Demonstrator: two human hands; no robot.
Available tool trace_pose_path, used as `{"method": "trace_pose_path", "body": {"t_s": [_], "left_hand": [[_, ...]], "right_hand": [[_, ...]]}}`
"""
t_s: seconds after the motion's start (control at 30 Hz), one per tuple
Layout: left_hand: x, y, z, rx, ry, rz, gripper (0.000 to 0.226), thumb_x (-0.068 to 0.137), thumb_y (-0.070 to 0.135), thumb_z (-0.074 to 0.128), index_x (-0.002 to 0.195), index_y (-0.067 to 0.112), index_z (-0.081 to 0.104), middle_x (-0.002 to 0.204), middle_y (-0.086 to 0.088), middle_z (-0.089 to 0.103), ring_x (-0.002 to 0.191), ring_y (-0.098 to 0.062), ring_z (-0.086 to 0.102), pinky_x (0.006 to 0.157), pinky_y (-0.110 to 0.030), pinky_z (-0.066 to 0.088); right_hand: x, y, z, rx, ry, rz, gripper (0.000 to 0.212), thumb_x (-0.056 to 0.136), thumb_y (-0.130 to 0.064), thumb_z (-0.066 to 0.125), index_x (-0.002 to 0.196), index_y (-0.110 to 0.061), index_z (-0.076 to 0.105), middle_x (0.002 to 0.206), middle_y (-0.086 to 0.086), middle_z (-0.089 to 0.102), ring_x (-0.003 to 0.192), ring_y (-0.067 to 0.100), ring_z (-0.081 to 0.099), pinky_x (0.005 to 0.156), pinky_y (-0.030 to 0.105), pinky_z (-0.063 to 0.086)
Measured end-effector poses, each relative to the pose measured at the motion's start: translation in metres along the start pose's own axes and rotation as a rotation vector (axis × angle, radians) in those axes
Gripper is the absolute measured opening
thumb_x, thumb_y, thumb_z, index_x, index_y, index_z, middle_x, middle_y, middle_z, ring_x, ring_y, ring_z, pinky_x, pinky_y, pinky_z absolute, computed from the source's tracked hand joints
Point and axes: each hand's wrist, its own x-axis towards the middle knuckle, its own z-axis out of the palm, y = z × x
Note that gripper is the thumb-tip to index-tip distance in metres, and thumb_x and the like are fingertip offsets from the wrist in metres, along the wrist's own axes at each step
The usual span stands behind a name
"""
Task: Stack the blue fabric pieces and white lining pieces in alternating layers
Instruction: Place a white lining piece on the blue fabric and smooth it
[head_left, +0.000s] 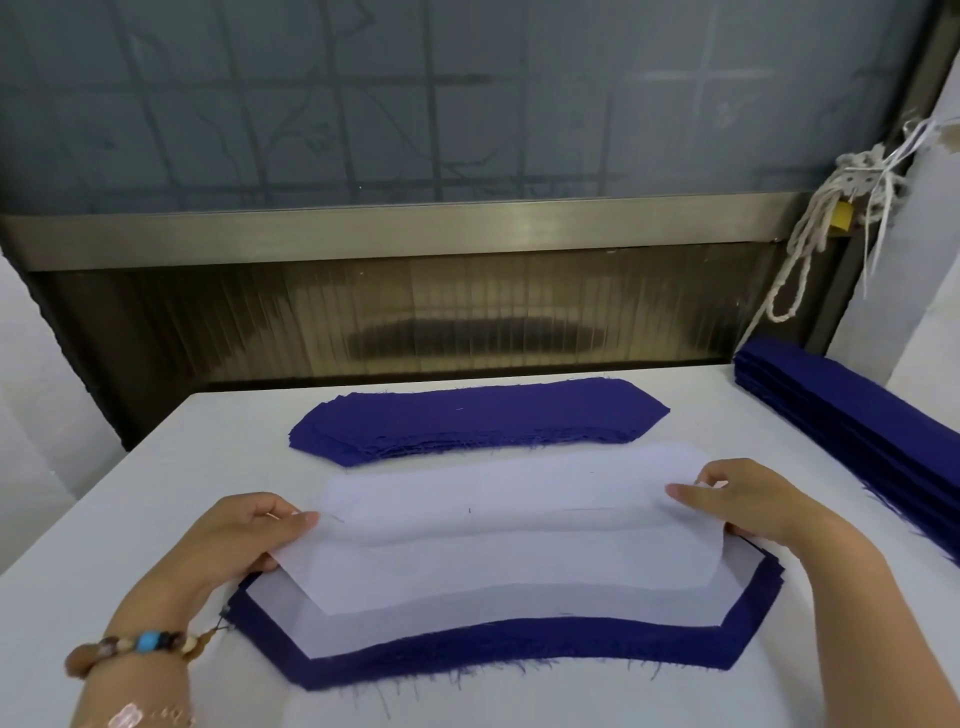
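1. Over the stack (519, 649), a white lining (493, 556) hangs between two hands. Its near edge droops onto the stack's far half.
2. At the stack's left end, the left hand (244, 535) has its grip closed on the lining's left tip, with the thumb on top and the fingers curled beneath. At the stack's right end, the right hand (748, 499) pinches the other tip the same way.
3. The stack's top shows a white layer framed by a blue rim, so a lining seems to lie there already. I cannot tell whether the held piece is a second sheet or a stray double being peeled away.
4. The step in hand looks like a lining layer: setting it square, or clearing an extra one.
5. If it is being laid, the next move calls for lowering both ends together, keeping the sheet taut and leaving an even blue rim all round. After that, a blue piece is due.
6. Just behind the stack, more white (519, 462) lies on the tabletop (208, 441). It is likely spare lining, but its edge merges with the held sheet.
7. Farther behind the stack sits the blue pile (478, 421), which would supply the next layer. Well to the stack's right lies folded blue cloth (857, 415).
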Motion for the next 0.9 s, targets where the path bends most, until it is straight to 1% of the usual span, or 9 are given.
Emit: {"method": "trace_pose_path", "body": {"t_s": [0.1, 0.2, 0.33, 0.43, 0.57, 0.63, 0.77, 0.83, 0.9], "left_hand": [[0.001, 0.001, 0.003, 0.089, 0.05, 0.023, 0.026, 0.08, 0.03, 0.078, 0.076, 0.006, 0.071, 0.068, -0.008, 0.069, 0.064, -0.019, 0.06, 0.055, -0.02, 0.046], [-0.001, 0.002, 0.006, 0.13, 0.076, 0.043, 0.029, 0.08, 0.029, 0.078, 0.077, 0.002, 0.069, 0.062, -0.008, 0.064, 0.059, -0.018, 0.054, 0.057, -0.023, 0.043], [-0.005, 0.001, 0.012, 0.214, 0.137, 0.065, 0.033, 0.084, 0.029, 0.075, 0.082, -0.002, 0.065, 0.072, -0.021, 0.066, 0.063, -0.022, 0.054, 0.063, -0.029, 0.043], [-0.01, 0.0, 0.017, 0.377, 0.202, 0.096, 0.028, 0.086, 0.033, 0.071, 0.079, 0.008, 0.062, 0.07, -0.01, 0.065, 0.068, -0.021, 0.057, 0.065, -0.03, 0.042], [-0.023, -0.001, 0.029, 0.437, 0.441, 0.255, 0.026, 0.084, 0.029, 0.073, 0.067, 0.017, 0.057, 0.064, 0.002, 0.059, 0.063, -0.015, 0.052, 0.057, -0.028, 0.035], [-0.029, -0.003, 0.035, 0.331, 0.497, 0.308, 0.025, 0.084, 0.026, 0.074, 0.066, 0.018, 0.059, 0.064, 0.002, 0.06, 0.063, -0.015, 0.054, 0.056, -0.028, 0.038], [-0.036, -0.01, 0.027, -0.073, 0.439, 0.326, 0.016, 0.078, 0.023, 0.081, 0.069, 0.016, 0.069, 0.07, 0.0, 0.07, 0.073, -0.025, 0.065, 0.061, -0.018, 0.047], [-0.041, -0.013, 0.02, -0.277, 0.345, 0.326, 0.014, 0.076, 0.024, 0.082, 0.073, 0.014, 0.072, 0.075, -0.004, 0.073, 0.076, -0.029, 0.066, 0.07, -0.028, 0.051], [-0.048, -0.015, 0.015, -0.453, 0.245, 0.315, 0.02, 0.071, 0.028, 0.082, 0.078, 0.012, 0.073, 0.082, -0.009, 0.073, 0.077, -0.027, 0.065, 0.076, -0.038, 0.052]], "right_hand": [[0.002, -0.001, 0.003, -0.046, 0.051, -0.029, 0.031, 0.076, -0.056, 0.07, 0.083, -0.027, 0.059, 0.096, -0.009, 0.051, 0.079, 0.011, 0.05, 0.068, 0.025, 0.04], [0.001, -0.001, 0.006, -0.061, 0.061, -0.049, 0.029, 0.077, -0.052, 0.071, 0.083, -0.028, 0.058, 0.1, -0.007, 0.051, 0.079, 0.01, 0.049, 0.066, 0.025, 0.039], [-0.009, -0.006, 0.013, -0.086, 0.102, -0.059, 0.027, 0.08, -0.049, 0.07, 0.089, -0.027, 0.056, 0.1, -0.006, 0.053, 0.084, 0.011, 0.051, 0.067, 0.025, 0.038], [-0.02, -0.01, 0.019, -0.14, 0.166, -0.069, 0.025, 0.084, -0.045, 0.067, 0.089, -0.024, 0.055, 0.091, -0.004, 0.056, 0.078, 0.011, 0.052, 0.062, 0.025, 0.038], [-0.035, -0.009, 0.029, -0.154, 0.345, -0.078, 0.026, 0.09, -0.045, 0.059, 0.092, -0.019, 0.054, 0.078, -0.004, 0.055, 0.071, 0.014, 0.053, 0.061, 0.027, 0.042], [-0.04, -0.004, 0.034, -0.058, 0.407, -0.093, 0.023, 0.091, -0.044, 0.058, 0.091, -0.02, 0.054, 0.078, -0.003, 0.058, 0.069, 0.015, 0.055, 0.062, 0.028, 0.043], [-0.048, 0.009, 0.036, 0.264, 0.478, -0.175, 0.022, 0.088, -0.041, 0.064, 0.077, -0.024, 0.055, 0.079, -0.002, 0.062, 0.072, 0.012, 0.055, 0.061, 0.026, 0.04], [-0.053, 0.012, 0.035, 0.391, 0.515, -0.206, 0.022, 0.085, -0.037, 0.069, 0.073, -0.024, 0.057, 0.076, -0.003, 0.062, 0.072, 0.013, 0.055, 0.057, 0.023, 0.039], [-0.055, 0.013, 0.035, 0.433, 0.53, -0.224, 0.02, 0.084, -0.035, 0.07, 0.072, -0.023, 0.058, 0.075, -0.001, 0.063, 0.073, 0.015, 0.056, 0.058, 0.022, 0.041]]}}
